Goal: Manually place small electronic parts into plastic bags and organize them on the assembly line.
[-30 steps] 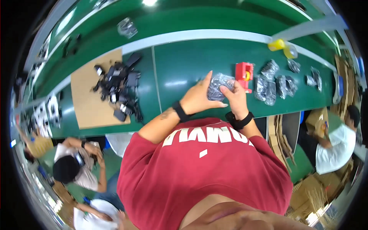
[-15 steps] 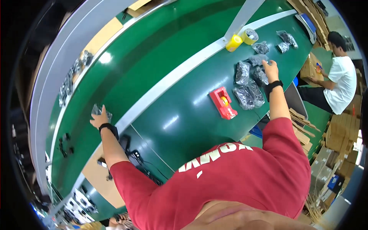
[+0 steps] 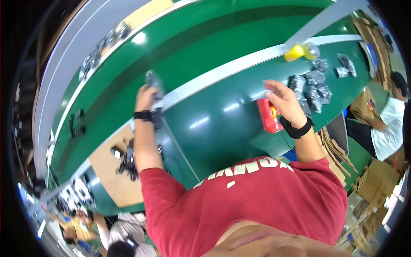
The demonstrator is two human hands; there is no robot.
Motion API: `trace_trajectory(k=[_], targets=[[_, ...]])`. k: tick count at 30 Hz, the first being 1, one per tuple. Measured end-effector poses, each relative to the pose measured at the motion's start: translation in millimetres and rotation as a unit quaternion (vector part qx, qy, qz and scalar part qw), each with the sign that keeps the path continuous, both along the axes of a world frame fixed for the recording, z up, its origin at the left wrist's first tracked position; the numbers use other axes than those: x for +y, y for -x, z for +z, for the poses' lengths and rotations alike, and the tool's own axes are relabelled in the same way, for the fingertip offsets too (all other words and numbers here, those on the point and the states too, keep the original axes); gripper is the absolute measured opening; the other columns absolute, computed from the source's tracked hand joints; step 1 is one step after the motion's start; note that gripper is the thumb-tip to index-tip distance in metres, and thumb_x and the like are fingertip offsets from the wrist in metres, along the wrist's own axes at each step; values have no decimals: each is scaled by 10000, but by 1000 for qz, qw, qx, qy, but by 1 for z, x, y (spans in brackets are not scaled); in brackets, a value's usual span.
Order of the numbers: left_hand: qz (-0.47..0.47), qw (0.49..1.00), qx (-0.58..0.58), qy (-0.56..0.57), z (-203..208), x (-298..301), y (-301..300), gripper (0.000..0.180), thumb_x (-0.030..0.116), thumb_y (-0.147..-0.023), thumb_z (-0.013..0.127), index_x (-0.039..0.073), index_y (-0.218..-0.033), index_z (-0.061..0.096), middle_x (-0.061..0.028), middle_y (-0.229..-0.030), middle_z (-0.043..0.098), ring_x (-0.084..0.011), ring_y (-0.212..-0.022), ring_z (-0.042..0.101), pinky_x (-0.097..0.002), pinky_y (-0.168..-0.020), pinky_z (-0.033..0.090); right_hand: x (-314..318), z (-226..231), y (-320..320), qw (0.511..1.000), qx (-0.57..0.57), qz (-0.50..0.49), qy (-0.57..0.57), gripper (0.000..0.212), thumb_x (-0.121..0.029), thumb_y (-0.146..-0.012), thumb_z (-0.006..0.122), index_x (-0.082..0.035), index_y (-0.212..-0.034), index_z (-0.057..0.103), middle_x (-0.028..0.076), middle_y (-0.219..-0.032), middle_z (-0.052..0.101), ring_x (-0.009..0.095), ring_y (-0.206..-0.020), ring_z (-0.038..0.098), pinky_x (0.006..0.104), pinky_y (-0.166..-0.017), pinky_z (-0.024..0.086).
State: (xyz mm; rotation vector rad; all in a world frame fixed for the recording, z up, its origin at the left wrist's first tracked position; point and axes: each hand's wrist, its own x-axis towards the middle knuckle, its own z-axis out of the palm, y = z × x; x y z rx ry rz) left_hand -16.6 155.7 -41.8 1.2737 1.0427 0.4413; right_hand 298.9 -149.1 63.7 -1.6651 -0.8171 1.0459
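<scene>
Far left on the green desk (image 3: 222,124), the left hand (image 3: 146,97) now grips a shiny bagged part (image 3: 152,80) it had been reaching for, while the right hand (image 3: 286,103), fingers spread and empty, has lifted off the bag pile (image 3: 311,88) above the red box (image 3: 269,115).

Single view only, from a fisheye camera worn on the person's head. It faces steeply down and forward over the red shirt (image 3: 244,201) filling the lower frame, close to the body. The green tabletop (image 3: 205,73) runs diagonally from lower left to upper right, its straight edges bowed. Dark rim rings the frame. No second view to compare.
</scene>
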Motion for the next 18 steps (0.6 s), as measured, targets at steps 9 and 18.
trace_trajectory(k=[9,18], targets=[[-74,920,-337,188,89,-227,-43,570,45,-620,536,-33,-1164,384,-125,-1059,522,-206,-943,537,-314,-827,434,11,-5,111,992,84,81,-50,234,-108,-763,628,4,-911,485,83,-831,562,121,-748,552,231,-622,455],[-52,924,-331,185,97,-282,-14,457,23,-674,607,-2,-1096,435,-87,-983,559,-166,-870,563,-302,-789,457,-34,35,125,981,144,133,-7,170,-137,-738,660,-35,-796,536,-6,-684,547,39,-561,469,165,-511,375]])
